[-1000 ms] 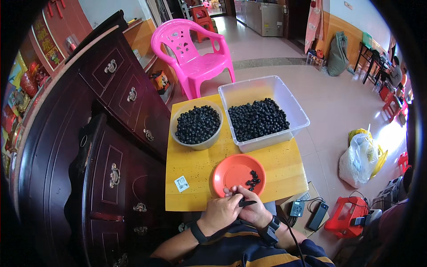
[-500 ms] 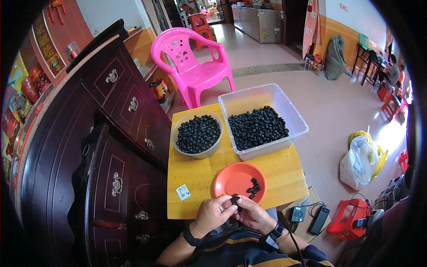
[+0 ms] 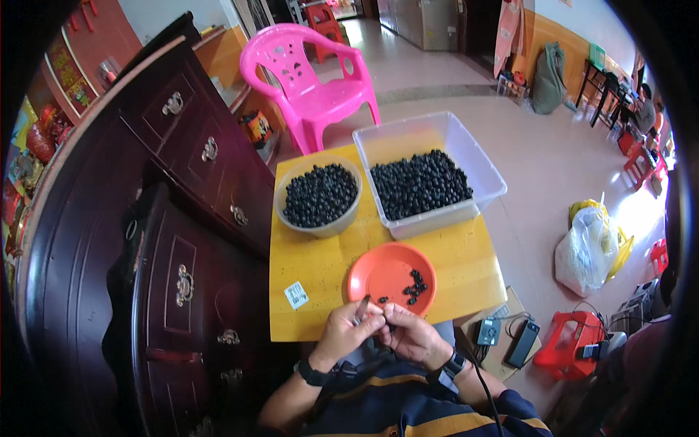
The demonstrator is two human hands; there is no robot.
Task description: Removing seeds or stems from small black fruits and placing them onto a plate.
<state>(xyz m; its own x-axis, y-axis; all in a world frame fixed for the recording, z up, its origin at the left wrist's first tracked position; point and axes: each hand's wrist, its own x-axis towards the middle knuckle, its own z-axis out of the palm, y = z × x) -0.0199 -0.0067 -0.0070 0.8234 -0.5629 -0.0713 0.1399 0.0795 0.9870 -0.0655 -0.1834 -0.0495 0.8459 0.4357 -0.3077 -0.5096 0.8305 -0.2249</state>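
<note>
My left hand point(image 3: 348, 333) and my right hand point(image 3: 415, 339) meet at the fingertips, just in front of the orange plate point(image 3: 373, 271). A thin dark strip point(image 3: 363, 306) sticks up from the closed fingers of my left hand. In my right hand's pinch is a small dark piece, mostly hidden by the fingers. Several small black round pieces point(image 3: 416, 284) lie on the plate's right side, some with holes. One loose black piece point(image 3: 383, 299) lies by the plate's near rim.
Behind the plate, a round tub point(image 3: 328, 230) and a clear rectangular bin point(image 3: 484, 164) hold many black pieces. They stand on a yellow tabletop point(image 3: 313, 266) with a white label point(image 3: 296, 295). A dark cabinet point(image 3: 167, 226) borders the left; a pink chair point(image 3: 328, 102) stands beyond.
The view has tilted, so the table sits higher in the picture. The dark strip now points up from my left hand instead of lying between both hands. A loose piece shows near the plate's rim.
</note>
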